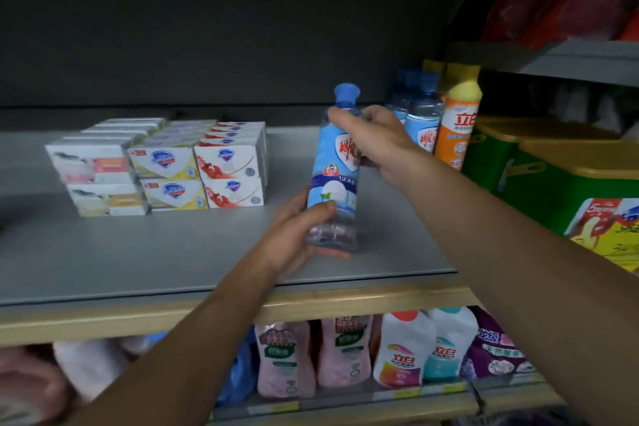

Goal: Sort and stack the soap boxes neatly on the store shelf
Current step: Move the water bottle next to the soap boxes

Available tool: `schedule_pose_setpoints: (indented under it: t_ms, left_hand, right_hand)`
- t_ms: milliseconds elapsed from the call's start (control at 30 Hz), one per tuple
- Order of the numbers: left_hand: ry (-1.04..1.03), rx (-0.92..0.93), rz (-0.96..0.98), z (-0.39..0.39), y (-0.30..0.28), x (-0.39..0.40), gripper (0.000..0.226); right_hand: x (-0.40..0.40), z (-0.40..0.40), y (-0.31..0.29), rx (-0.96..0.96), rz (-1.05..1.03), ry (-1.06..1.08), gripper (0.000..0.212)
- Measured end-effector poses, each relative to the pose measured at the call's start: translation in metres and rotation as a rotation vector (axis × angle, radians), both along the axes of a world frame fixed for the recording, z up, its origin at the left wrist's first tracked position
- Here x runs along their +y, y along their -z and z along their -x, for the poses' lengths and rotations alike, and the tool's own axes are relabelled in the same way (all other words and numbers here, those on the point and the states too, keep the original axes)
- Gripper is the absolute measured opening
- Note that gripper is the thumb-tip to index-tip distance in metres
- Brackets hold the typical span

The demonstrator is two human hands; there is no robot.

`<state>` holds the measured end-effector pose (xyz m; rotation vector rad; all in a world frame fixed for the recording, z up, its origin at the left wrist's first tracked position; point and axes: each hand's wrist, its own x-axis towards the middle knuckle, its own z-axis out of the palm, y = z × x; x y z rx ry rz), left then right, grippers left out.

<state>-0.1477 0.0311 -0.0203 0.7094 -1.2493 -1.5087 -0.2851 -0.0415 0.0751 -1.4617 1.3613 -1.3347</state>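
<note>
While the soap boxes [157,168] already sit stacked in tidy rows at centre left on the shelf [138,252], both hands clasp a blue detergent bottle [333,169]: left hand [301,235] at its base, right hand [373,142] near its neck. Sorting looks nearly done.

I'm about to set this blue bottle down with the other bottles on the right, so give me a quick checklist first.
1. Grip: left hand holds the base and right hand the shoulder of the blue bottle: ok.
2. Cap on: ok.
3. Bottle upright: slightly tilted, not ok.
4. Free space by the blue bottles at the back: cannot tell, the right hand hides it.
5. Soap boxes out of the way, stacked at the left: ok.
</note>
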Motion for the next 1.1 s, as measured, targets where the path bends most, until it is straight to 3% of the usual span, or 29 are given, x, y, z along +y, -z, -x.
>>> schedule_pose_setpoints:
  t_ms: [67,200,467,567,633,700,767,800,867,933,1000,1100]
  left_hand:
    - [0.138,0.126,-0.161,-0.007,-0.003,-0.004,0.044]
    - [0.257,0.283,-0.212,-0.022,0.0,-0.016,0.065]
    - [0.299,0.329,-0.279,-0.028,0.004,-0.023,0.057]
    - [0.216,0.205,-0.259,-0.02,0.0,-0.019,0.056]
    - [0.013,0.048,-0.12,-0.01,0.002,-0.019,0.042]
    - [-0.216,-0.208,0.099,-0.001,0.009,-0.019,0.035]
    - [-0.437,-0.478,0.276,0.003,0.014,-0.022,0.042]
    - [-0.473,-0.505,0.31,0.002,0.015,-0.023,0.041]
    - [-0.279,-0.271,0.224,-0.001,0.013,-0.023,0.036]
    - [-0.03,0.018,-0.008,-0.007,0.009,-0.022,0.043]
    - [0.08,0.067,-0.128,-0.012,0.006,-0.021,0.055]
    - [0.008,0.066,-0.081,-0.009,0.009,-0.023,0.038]
  right_hand:
    - [-0.008,-0.003,0.004,-0.104,-0.146,-0.098,0.033]
    - [-0.017,-0.005,0.024,-0.179,-0.337,-0.179,0.031]
    - [-0.022,-0.008,0.03,-0.213,-0.323,-0.149,0.034]
    - [-0.016,-0.007,0.019,-0.187,-0.21,-0.105,0.032]
    - [-0.013,-0.005,0.009,-0.109,-0.076,-0.044,0.034]
    - [-0.008,-0.004,0.003,0.093,0.063,0.102,0.046]
    - [-0.002,-0.006,0.001,0.335,0.16,0.236,0.057]
    - [0.001,-0.009,0.001,0.411,0.195,0.254,0.06]
    - [0.002,-0.011,0.0,0.444,0.225,0.205,0.058]
    - [0.003,-0.009,-0.002,0.368,0.173,0.118,0.056]
    - [0.003,-0.005,-0.001,0.302,0.136,0.078,0.055]
    - [0.005,-0.003,-0.001,0.21,0.135,0.033,0.051]
